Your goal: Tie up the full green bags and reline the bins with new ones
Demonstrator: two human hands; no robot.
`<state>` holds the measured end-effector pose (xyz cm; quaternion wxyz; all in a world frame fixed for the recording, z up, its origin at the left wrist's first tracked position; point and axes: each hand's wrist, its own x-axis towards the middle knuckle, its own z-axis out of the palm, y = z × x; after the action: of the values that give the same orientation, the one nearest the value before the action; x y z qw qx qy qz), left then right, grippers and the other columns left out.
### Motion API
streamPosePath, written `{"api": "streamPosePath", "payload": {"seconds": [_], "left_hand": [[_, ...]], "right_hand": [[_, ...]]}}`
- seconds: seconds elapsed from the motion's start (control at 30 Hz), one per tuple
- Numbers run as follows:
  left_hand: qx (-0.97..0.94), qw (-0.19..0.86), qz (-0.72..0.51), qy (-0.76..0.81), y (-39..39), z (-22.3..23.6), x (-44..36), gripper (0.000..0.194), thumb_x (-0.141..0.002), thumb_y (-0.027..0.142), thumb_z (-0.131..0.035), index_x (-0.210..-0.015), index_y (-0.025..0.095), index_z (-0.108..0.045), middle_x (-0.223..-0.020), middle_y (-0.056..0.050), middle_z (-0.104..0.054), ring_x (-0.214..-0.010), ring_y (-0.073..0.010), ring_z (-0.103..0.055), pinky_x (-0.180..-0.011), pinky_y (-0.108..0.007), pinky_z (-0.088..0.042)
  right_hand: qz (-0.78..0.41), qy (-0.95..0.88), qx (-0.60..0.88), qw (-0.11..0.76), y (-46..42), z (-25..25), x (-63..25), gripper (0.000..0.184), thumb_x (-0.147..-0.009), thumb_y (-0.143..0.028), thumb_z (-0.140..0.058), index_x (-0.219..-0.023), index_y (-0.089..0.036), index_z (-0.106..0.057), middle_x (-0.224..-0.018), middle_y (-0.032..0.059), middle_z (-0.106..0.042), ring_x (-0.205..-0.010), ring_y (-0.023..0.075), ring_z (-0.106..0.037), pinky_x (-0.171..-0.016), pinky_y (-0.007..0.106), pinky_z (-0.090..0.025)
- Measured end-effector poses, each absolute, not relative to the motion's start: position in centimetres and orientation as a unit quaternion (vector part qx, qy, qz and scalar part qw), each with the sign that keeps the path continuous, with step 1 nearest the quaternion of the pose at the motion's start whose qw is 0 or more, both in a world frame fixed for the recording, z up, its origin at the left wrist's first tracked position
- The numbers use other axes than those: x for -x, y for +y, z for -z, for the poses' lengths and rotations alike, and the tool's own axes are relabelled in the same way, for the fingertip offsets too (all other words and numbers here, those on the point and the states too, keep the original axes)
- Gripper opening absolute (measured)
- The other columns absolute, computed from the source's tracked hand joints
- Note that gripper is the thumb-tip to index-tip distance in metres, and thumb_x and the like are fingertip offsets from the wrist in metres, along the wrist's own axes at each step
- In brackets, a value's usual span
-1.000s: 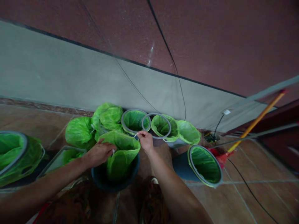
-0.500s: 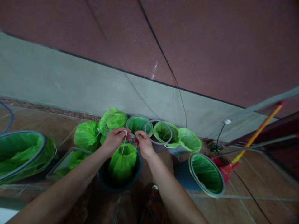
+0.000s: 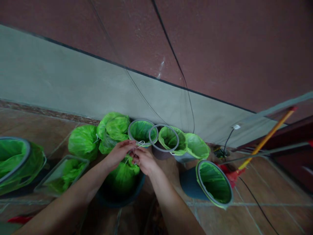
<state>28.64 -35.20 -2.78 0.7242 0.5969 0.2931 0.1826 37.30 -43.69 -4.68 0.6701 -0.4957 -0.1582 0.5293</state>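
My left hand and my right hand meet above a dark blue bin. The fingers of both are closed on a thin white drawstring, whose loop sticks up over the fingertips. Below them a bright green garbage bag sits in the bin, its mouth gathered and narrow under the string. Whether the string is knotted is hidden by my fingers.
Tied green bags lean by the wall on the left. Lined bins stand along the wall, with a loose grey ring on them. A tilted blue bin, a yellow-handled broom and a clear tub lie around.
My hands have come together from slightly apart, and the drawstring ends now cross between them. The bag's mouth has narrowed. The view has shifted slightly.
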Motion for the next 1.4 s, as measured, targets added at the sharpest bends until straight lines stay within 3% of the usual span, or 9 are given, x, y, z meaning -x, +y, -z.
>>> {"api": "streamPosePath", "payload": {"seconds": [0.17, 0.33, 0.43, 0.53, 0.7, 0.83, 1.03, 1.23, 1.4], "left_hand": [[-0.629, 0.717, -0.147, 0.262, -35.8, 3.4, -28.2, 0.026, -0.075, 0.041, -0.058, -0.081, 0.016, -0.066, -0.079, -0.004, -0.068, -0.084, -0.0185, -0.062, -0.084, -0.033, -0.046], [-0.686, 0.670, -0.119, 0.258, -35.4, 5.4, -27.8, 0.036, -0.082, 0.049, -0.048, -0.085, 0.017, -0.066, -0.089, -0.005, -0.071, -0.090, -0.0206, -0.062, -0.087, -0.035, -0.045], [-0.728, 0.626, -0.096, 0.263, -35.2, 6.7, -27.6, 0.036, -0.082, 0.048, -0.046, -0.089, 0.019, -0.066, -0.089, -0.006, -0.072, -0.089, -0.0221, -0.063, -0.086, -0.036, -0.045], [-0.771, 0.577, -0.063, 0.261, -35.4, 7.6, -27.5, 0.029, -0.080, 0.041, -0.047, -0.079, 0.019, -0.065, -0.078, -0.006, -0.070, -0.078, -0.0218, -0.063, -0.079, -0.036, -0.047], [-0.789, 0.555, -0.052, 0.258, -35.8, 7.8, -27.5, 0.029, -0.081, 0.037, -0.044, -0.069, 0.019, -0.063, -0.068, -0.004, -0.067, -0.067, -0.0192, -0.059, -0.072, -0.034, -0.046], [-0.749, 0.596, -0.106, 0.270, -35.9, 7.2, -27.4, 0.032, -0.081, 0.041, -0.045, -0.064, 0.019, -0.061, -0.064, -0.003, -0.063, -0.066, -0.0180, -0.058, -0.072, -0.034, -0.045], [-0.602, 0.684, -0.209, 0.354, -35.1, 6.7, -27.2, 0.028, -0.074, 0.045, -0.052, -0.070, 0.018, -0.058, -0.068, -0.005, -0.064, -0.070, -0.0191, -0.061, -0.069, -0.034, -0.048], [-0.713, 0.607, -0.150, 0.318, -36.4, 7.5, -28.3, 0.024, -0.077, 0.037, -0.048, -0.065, 0.018, -0.056, -0.053, 0.003, -0.049, -0.050, -0.0115, -0.043, -0.052, -0.026, -0.033], [-0.805, 0.541, -0.082, 0.231, -37.5, 8.0, -28.5, 0.019, -0.072, 0.023, -0.044, -0.055, 0.020, -0.051, -0.053, 0.001, -0.049, -0.053, -0.0133, -0.045, -0.053, -0.027, -0.032]], "right_hand": [[-0.511, -0.145, 0.492, 0.690, -44.2, 4.6, -38.7, 0.027, -0.063, -0.038, -0.076, -0.071, -0.016, -0.061, -0.058, -0.0034, -0.053, -0.047, 0.0060, -0.045, -0.043, 0.019, -0.034], [-0.446, -0.217, 0.539, 0.681, -44.0, 4.6, -38.8, 0.025, -0.068, -0.041, -0.068, -0.074, -0.018, -0.062, -0.056, -0.0037, -0.054, -0.050, 0.0075, -0.047, -0.045, 0.019, -0.033], [-0.407, -0.253, 0.564, 0.672, -44.1, 4.1, -39.1, 0.028, -0.073, -0.037, -0.063, -0.094, -0.019, -0.066, -0.055, -0.0056, -0.054, -0.048, 0.0071, -0.044, -0.046, 0.020, -0.032], [-0.381, -0.261, 0.581, 0.670, -44.3, 3.6, -39.6, 0.048, -0.075, -0.032, -0.060, -0.121, -0.020, -0.059, -0.054, -0.0074, -0.055, -0.047, 0.0068, -0.041, -0.045, 0.019, -0.029], [-0.373, -0.269, 0.589, 0.664, -44.7, 3.5, -40.4, 0.066, -0.073, -0.029, -0.061, -0.137, -0.022, -0.045, -0.054, -0.0078, -0.056, -0.046, 0.0074, -0.042, -0.045, 0.019, -0.030], [-0.368, -0.199, 0.576, 0.702, -45.1, 3.5, -41.5, 0.061, -0.068, -0.027, -0.063, -0.128, -0.020, -0.054, -0.053, -0.0080, -0.053, -0.046, 0.0067, -0.041, -0.045, 0.019, -0.031], [-0.466, -0.220, 0.575, 0.636, -46.5, 2.7, -42.6, 0.027, -0.066, -0.029, -0.068, -0.088, -0.014, -0.068, -0.054, -0.0029, -0.055, -0.048, 0.0067, -0.044, -0.045, 0.020, -0.030], [-0.562, -0.263, 0.434, 0.653, -45.8, 1.8, -40.0, 0.018, -0.074, -0.027, -0.067, -0.089, -0.016, -0.068, -0.055, -0.0055, -0.048, -0.047, 0.0043, -0.036, -0.050, 0.020, -0.031], [-0.575, -0.197, 0.381, 0.697, -44.2, 2.1, -38.9, 0.016, -0.075, -0.024, -0.067, -0.089, -0.017, -0.067, -0.060, -0.0041, -0.048, -0.052, 0.0067, -0.039, -0.055, 0.023, -0.038]]}}
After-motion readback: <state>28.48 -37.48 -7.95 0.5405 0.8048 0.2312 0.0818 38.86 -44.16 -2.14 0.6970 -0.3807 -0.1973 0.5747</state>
